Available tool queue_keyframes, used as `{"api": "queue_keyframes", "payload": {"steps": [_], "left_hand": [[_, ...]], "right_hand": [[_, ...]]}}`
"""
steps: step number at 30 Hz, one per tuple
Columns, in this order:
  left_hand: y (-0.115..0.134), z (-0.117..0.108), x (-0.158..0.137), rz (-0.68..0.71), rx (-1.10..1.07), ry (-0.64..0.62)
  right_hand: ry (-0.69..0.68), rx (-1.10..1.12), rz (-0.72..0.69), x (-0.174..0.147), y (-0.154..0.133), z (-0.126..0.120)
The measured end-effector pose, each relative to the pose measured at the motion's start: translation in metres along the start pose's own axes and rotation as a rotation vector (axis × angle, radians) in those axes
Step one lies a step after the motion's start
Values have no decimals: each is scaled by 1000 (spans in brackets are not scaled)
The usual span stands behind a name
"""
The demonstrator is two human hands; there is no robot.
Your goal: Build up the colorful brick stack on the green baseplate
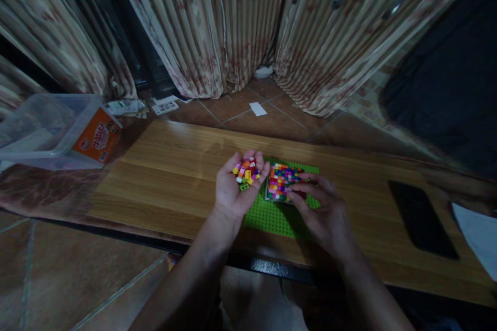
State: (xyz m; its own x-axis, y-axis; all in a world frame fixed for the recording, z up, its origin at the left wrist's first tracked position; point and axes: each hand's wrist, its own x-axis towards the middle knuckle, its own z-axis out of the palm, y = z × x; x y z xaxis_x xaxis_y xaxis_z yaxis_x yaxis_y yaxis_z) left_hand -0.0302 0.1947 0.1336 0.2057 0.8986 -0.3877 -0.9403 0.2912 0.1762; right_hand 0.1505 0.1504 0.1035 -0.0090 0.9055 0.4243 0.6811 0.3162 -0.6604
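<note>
- While the wooden desk [174, 176] carries everything, keep your forearms low over its near edge so both hands stay steady above the work
- On that desk lies the green baseplate [272, 214], flat and square to you; let it rest there and press straight down onto it, never at a slant, or I judge the plate will skid
- Toward the far side of the baseplate sits the multicoloured brick block [282, 180], a tight patch of small studs; work along its near edge so each new piece seats beside a neighbour
- Your right hand [324, 212] is curled over the block's near right corner, fingertips touching it; whether a brick is pinched between them cannot be told, so check by feel before pressing
- Your left hand [235, 186] is open and cupped palm up just left of the block, holding a heap of loose bricks [246, 169]; keep that palm level and close to the plate, for a tilt would likely spill them
- One green brick [244, 186] sits at the low edge of the heap, nearest to slipping off; take that one early
- Off to the right the dark phone [421, 220] lies well apart; leave it be
</note>
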Motion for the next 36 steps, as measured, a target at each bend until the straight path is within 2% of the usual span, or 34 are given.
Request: {"api": "queue_keyframes", "payload": {"steps": [6,19,27,36], "left_hand": [[-1,-1,0,-4,-7,-8],[-1,0,-1,2,11,1],[-1,1,-2,2,18,4],[-1,0,-1,-11,9,-6]], "right_hand": [[73,83,101,1,-2,1],[53,195,218,1,-3,10],[66,196,208,1,-6,10],[80,76,125,-1,-3,11]]}}
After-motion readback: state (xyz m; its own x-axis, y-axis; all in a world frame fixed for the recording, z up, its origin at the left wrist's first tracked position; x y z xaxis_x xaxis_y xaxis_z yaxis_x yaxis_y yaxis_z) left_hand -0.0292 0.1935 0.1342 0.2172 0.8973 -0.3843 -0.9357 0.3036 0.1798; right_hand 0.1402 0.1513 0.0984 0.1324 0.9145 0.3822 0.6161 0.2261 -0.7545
